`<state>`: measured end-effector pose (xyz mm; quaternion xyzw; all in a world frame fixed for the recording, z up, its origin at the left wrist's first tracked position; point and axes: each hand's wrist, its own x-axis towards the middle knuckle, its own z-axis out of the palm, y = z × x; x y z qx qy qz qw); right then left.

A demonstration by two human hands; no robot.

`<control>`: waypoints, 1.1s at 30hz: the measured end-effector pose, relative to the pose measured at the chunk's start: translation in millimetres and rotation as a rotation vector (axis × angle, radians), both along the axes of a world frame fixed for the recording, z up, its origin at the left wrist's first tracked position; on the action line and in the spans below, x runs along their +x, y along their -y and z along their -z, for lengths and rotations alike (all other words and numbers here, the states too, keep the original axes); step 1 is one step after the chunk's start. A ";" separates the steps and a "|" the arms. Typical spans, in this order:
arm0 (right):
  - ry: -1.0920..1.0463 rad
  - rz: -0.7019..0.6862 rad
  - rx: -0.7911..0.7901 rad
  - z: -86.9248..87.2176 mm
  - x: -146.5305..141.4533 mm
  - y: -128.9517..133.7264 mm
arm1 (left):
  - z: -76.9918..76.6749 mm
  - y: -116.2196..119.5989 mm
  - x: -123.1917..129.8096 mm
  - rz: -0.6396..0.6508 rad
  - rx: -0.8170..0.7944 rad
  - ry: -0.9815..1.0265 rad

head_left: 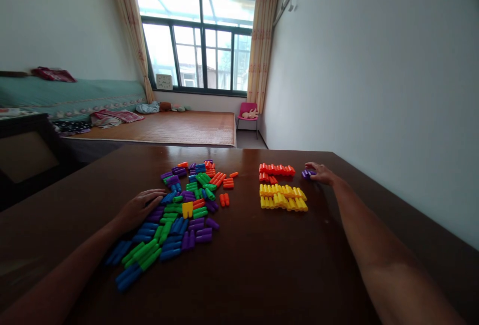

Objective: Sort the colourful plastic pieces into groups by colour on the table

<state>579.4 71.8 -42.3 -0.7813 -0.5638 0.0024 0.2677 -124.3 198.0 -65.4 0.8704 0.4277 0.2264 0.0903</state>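
A mixed pile of purple, green, blue and orange plastic building blocks (174,209), each shaped like joined tubes, spreads over the left half of the table. My left hand (144,205) rests at the pile's left edge, fingers stretched out over some blue and purple pieces. Far to the right, my right hand (319,172) has its fingers closed round a small purple block (307,174) at table level. Left of that hand lie orange-red blocks (277,169) in rows. Just nearer to me are two rows of yellow blocks (283,197). One yellow block (187,209) lies within the mixed pile.
The dark brown table (254,275) is glossy. Beyond its far edge stand a bed (194,128) with a woven mat and a pink chair (247,112) holding a soft toy. A white wall (374,65) runs along the right side.
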 end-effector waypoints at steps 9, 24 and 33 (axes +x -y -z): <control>-0.253 0.014 0.004 27.5 39.4 11.4 | -2.7 1.5 1.5 0.024 0.011 -0.010; 0.003 0.214 0.207 -13.7 -31.4 25.9 | -8.1 15.5 15.4 -0.010 -0.014 0.070; 0.008 -0.762 0.020 -66.4 -293.9 8.9 | -6.7 18.0 14.9 0.014 -0.002 0.185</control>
